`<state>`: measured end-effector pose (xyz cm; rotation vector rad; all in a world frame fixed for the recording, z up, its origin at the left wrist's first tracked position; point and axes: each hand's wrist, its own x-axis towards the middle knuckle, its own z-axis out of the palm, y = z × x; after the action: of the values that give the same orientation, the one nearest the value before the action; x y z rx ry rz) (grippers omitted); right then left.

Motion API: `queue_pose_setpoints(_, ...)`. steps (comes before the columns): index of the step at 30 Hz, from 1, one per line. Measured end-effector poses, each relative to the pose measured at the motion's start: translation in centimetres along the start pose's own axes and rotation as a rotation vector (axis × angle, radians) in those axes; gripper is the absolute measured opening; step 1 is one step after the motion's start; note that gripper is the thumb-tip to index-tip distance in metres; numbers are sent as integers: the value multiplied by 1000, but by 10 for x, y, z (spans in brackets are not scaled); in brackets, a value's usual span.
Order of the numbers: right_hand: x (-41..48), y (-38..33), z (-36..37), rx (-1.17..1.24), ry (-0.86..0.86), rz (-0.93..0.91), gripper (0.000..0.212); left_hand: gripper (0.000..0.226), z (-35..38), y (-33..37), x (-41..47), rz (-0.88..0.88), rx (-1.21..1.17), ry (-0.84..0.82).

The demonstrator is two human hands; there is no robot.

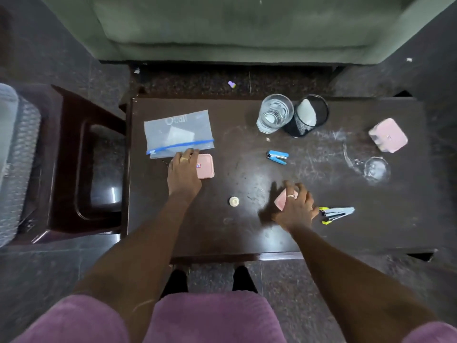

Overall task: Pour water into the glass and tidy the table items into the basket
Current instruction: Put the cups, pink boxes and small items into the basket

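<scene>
My left hand [183, 175] rests on the left edge of a flat pink lid [205, 166] on the dark table [247, 238], just below a clear zip bag with a blue seal [178, 133]. My right hand [295, 209] is closed around a small pink box [280, 201] near the table's middle front. A glass with water [275, 113] stands at the back, touching a black mesh basket [309, 115] with something white inside. A blue stapler [277, 157], a pink container [388, 135], a small white cap [234, 201] and a grey-yellow stapler [336, 214] lie about.
A clear glass lid or dish [376, 168] lies at the right among white scuffs. A dark wooden side table [94, 169] stands to the left, a green sofa [235, 28] beyond the table. My knees in purple fabric [210, 318] are at the front edge.
</scene>
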<state>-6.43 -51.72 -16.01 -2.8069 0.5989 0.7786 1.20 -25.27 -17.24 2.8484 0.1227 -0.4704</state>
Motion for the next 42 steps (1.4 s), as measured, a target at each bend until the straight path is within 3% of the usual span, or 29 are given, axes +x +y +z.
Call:
queue_pose_setpoints(4,0,-4,5,65,-81,52,79,63,-1,-2,-5,-3,-56,21)
queue_pose_setpoints(11,-3,-52,-7,157,136,-63,78,60,-41,-28,-16,-89,-267,234)
queue_pose_setpoints(16,-7,-142,-15,233,287,-297,81,69,-112,-87,-14,-200,-274,571)
queue_pose_setpoints(20,-24,-255,-30,485,163,-571,86,72,-173,-167,-15,-498,-322,720)
queue_pose_setpoints(23,-52,-351,-46,629,40,-771,90,73,-200,-236,-17,-721,-306,648)
queue_pose_setpoints(27,-86,-452,-70,650,67,-984,76,68,-207,-287,-14,-827,-378,437)
queue_pose_setpoints(30,-104,-518,-70,550,-9,-998,65,56,-196,-306,-9,-810,-397,320)
queue_pose_setpoints(34,-110,-573,-51,373,-106,-959,56,48,-186,-317,0,-846,-504,335)
queue_pose_setpoints(39,-93,-599,-23,125,-66,-881,59,51,-183,-332,16,-877,-423,344)
queue_pose_setpoints(42,-86,-599,-6,37,3,-918,50,44,-180,-334,22,-858,-332,369)
